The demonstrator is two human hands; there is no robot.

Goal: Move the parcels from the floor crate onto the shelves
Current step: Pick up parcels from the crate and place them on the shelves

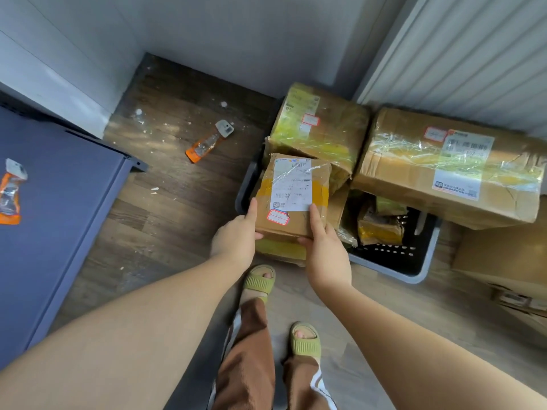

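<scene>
A small brown parcel (291,196) with a white label and a red-edged sticker is held over the left end of the grey floor crate (414,261). My left hand (235,238) grips its left edge and my right hand (322,247) grips its near right corner, thumb on top. A box with yellow-green tape (319,125) and a large taped carton (450,167) lie across the crate's far side. Smaller yellow-taped packets (380,229) sit inside the crate. A dark blue shelf surface (59,217) is at the left.
An orange packet (208,140) lies on the wooden floor, and another (10,190) rests on the blue shelf. More cardboard boxes (503,261) stand at the right. White walls close in behind. My feet in green slippers (305,341) stand below the crate.
</scene>
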